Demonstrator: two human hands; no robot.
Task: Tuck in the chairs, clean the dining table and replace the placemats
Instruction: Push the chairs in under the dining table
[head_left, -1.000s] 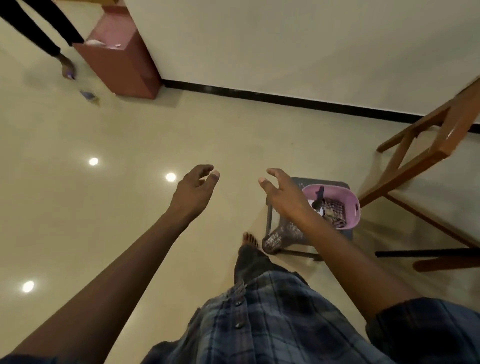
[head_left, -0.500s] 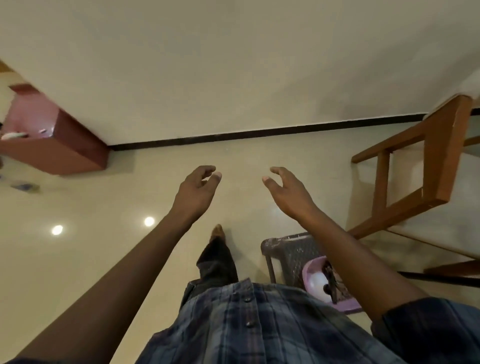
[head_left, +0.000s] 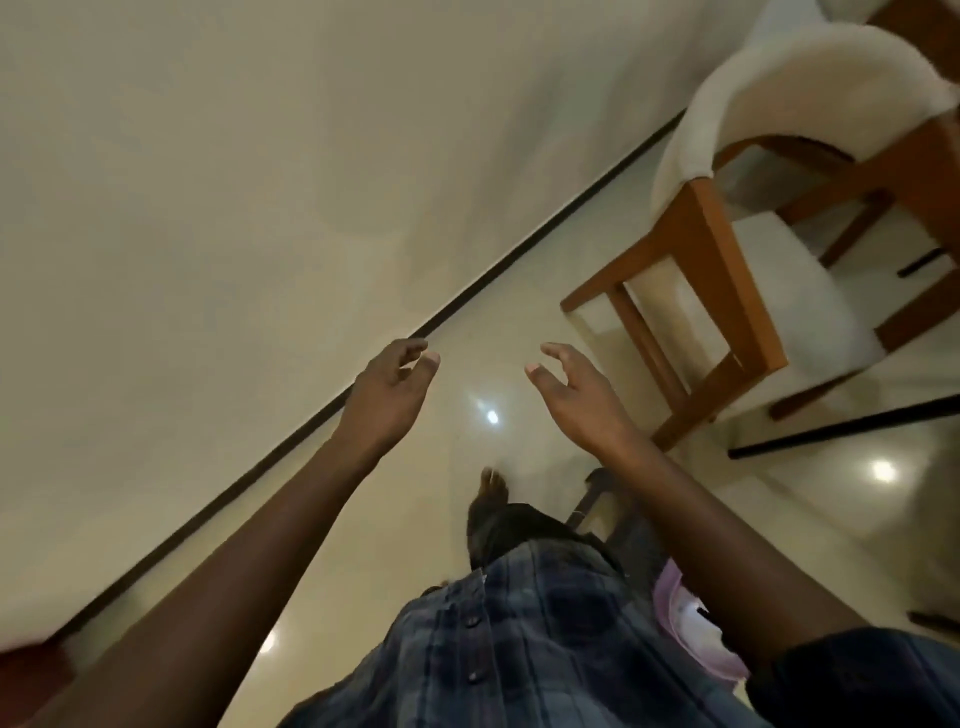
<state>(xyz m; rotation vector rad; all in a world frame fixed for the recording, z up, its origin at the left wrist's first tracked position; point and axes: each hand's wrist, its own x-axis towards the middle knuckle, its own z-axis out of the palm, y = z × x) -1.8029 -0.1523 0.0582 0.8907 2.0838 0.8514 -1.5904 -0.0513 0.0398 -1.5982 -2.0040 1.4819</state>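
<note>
A head-worn camera looks down, tilted, past a blue plaid shirt (head_left: 545, 639) at the bottom edge. Just right of the shirt, partly hidden under the right forearm, sits a pink basket (head_left: 680, 618) on a dark stool (head_left: 597, 499); its contents are too blurred to tell. A bare foot (head_left: 491, 486) rests on the glossy cream floor (head_left: 467, 332). Both arms reach forward. The left hand (head_left: 387, 397) and the right hand (head_left: 579, 395) hover apart over the floor, palms facing each other, fingers (head_left: 558, 353) loosely curled and spread, holding nothing and touching nothing. Beyond the right hand stands a wooden chair (head_left: 727, 291) with a white cushioned back and seat, near the hand but not touched. A black skirting strip (head_left: 260, 467) runs diagonally beneath the plain wall (head_left: 260, 182).
</note>
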